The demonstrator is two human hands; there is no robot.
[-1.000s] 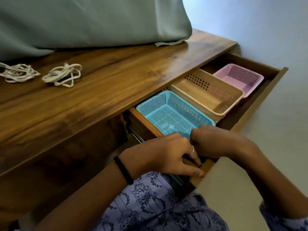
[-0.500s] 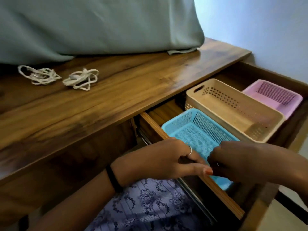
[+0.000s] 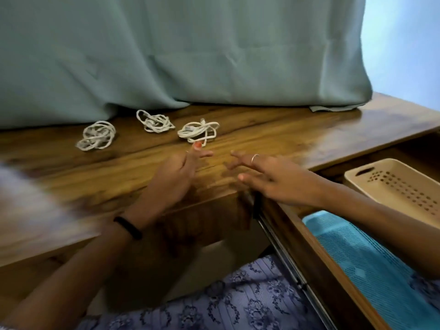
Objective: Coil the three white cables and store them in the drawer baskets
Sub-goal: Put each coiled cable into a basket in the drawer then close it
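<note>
Three tangled white cables lie on the wooden desk: the left cable point(image 3: 97, 136), the middle cable point(image 3: 155, 122) and the right cable point(image 3: 198, 132). My left hand point(image 3: 175, 177) hovers open over the desk just in front of the right cable, its thumb tip close to it. My right hand point(image 3: 269, 178) is open too, fingers spread, a little to the right. Both hold nothing. The drawer point(image 3: 307, 236) stands pulled out at the right, with a blue basket point(image 3: 371, 265) and a beige basket point(image 3: 395, 184) inside.
A teal curtain point(image 3: 190, 51) hangs down onto the back of the desk point(image 3: 273, 129) behind the cables. My lap in a blue floral garment point(image 3: 226, 303) is below the desk edge. The drawer side rail point(image 3: 281, 248) runs toward me.
Both hands left the drawer front and rose over the desk toward the cables, fingers opening. The view swung left, so a third cable appeared and the pink basket went out of frame.
</note>
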